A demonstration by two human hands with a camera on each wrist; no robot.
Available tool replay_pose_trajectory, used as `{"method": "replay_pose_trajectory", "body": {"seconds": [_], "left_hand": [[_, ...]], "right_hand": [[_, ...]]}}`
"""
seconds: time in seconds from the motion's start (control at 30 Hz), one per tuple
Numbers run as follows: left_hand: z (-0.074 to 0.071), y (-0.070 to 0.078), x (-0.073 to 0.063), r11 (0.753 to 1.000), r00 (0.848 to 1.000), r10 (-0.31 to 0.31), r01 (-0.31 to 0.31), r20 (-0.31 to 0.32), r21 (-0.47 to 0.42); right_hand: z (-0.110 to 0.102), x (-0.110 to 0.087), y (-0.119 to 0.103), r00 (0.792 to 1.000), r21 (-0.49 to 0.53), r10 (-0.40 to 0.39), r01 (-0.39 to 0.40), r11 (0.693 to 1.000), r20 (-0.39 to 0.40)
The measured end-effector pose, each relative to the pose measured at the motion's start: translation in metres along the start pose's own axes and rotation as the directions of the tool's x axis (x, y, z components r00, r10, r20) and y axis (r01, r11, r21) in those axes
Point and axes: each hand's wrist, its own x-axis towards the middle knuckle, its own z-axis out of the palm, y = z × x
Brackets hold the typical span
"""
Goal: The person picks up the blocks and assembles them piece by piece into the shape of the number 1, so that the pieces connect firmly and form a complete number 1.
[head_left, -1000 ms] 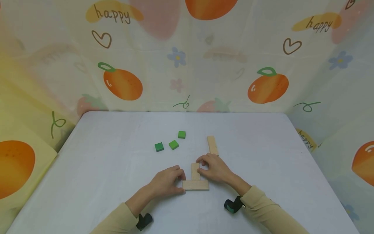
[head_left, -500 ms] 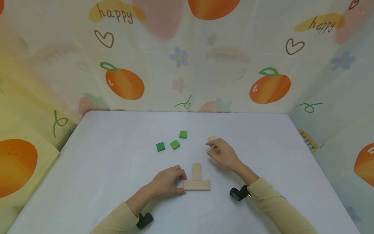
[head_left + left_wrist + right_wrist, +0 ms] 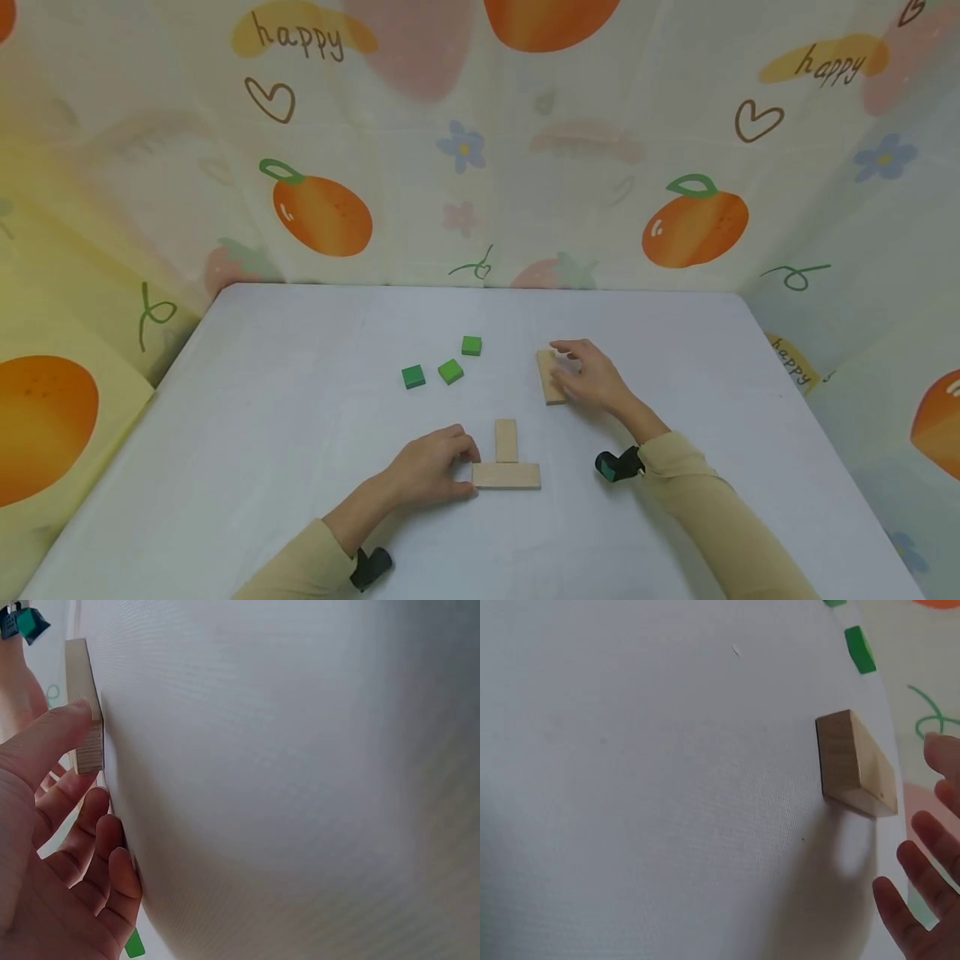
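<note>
On the white table lies a flat wooden block, set crosswise. My left hand pinches its left end between thumb and index finger; the left wrist view shows the thumb against the side of the wooden block. A shorter-looking wooden block points away from the middle of its far edge, forming an upside-down T. Farther right, my right hand hovers over a third wooden block, fingers spread and loosely bent. In the right wrist view a gap separates those fingers from the wooden block.
Left of the third wooden block are a dark green block, a light green block and another green block. A fruit-patterned curtain hangs behind the table. Each wrist carries a black camera.
My right hand has let go of the upright part of the T and moved away and right to the third block. The left hand has stayed at the crosswise block.
</note>
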Motion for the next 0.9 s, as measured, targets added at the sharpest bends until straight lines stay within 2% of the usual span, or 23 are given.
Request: {"method": "replay_pose_trajectory", "body": {"seconds": [0.37,0.63,0.9], "left_hand": [[0.001,-0.001,0.000,1.000,1.000,-0.004,0.004,-0.004,0.003],[0.004,-0.005,0.002,1.000,1.000,-0.008,0.008,-0.002,0.007],[0.004,-0.006,0.002,1.000,1.000,-0.001,0.001,0.003,0.001]], "right_hand": [[0.000,0.008,0.005,0.996,-0.058,0.027,-0.022,0.998,0.088],[0.004,0.013,0.007,0.993,-0.151,0.034,-0.017,0.988,0.111],[0.007,0.014,0.007,0.993,-0.168,0.054,-0.036,0.985,0.101]]}}
